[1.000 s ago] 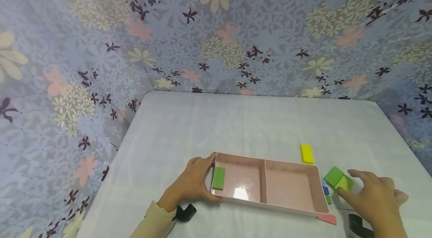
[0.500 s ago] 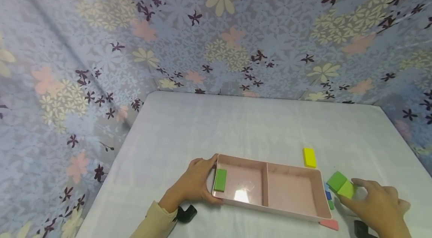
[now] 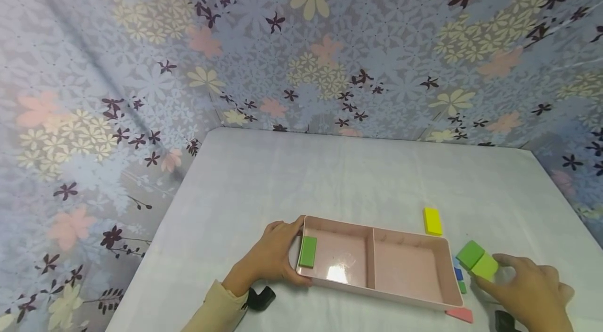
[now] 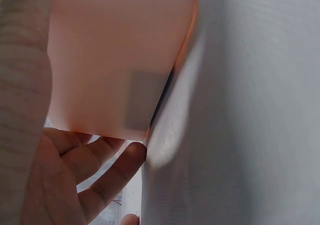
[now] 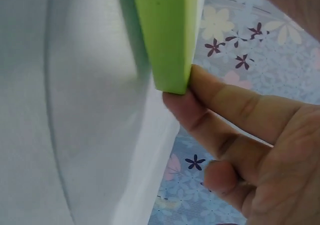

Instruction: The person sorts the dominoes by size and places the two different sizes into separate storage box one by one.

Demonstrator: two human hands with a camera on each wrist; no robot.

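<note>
A pale pink two-compartment box [image 3: 373, 258] lies on the white table. My left hand [image 3: 273, 253] grips its left end, thumb on the near side and fingers at the far side; the left wrist view shows the fingers against the box wall [image 4: 115, 60]. Inside the left compartment a green block [image 3: 308, 252] lies along the end wall. Right of the box, my right hand [image 3: 534, 285] pinches a light green block [image 3: 485, 266] between thumb and index finger. A darker green block [image 3: 471, 255] touches it. In the right wrist view, fingertips touch the light green block's [image 5: 167, 40] end.
A yellow block [image 3: 432, 221] lies beyond the box's far right corner. Small blue [image 3: 458, 274] and green pieces [image 3: 462, 287] lie against its right end, partly hidden. A pink piece [image 3: 460, 314] sticks out by the near right corner. Floral fabric [image 3: 301, 59] rises behind the table.
My head view has shifted slightly. The right hand has drawn a little toward me at the light green block, which shows more now. The left hand and box stay put.
</note>
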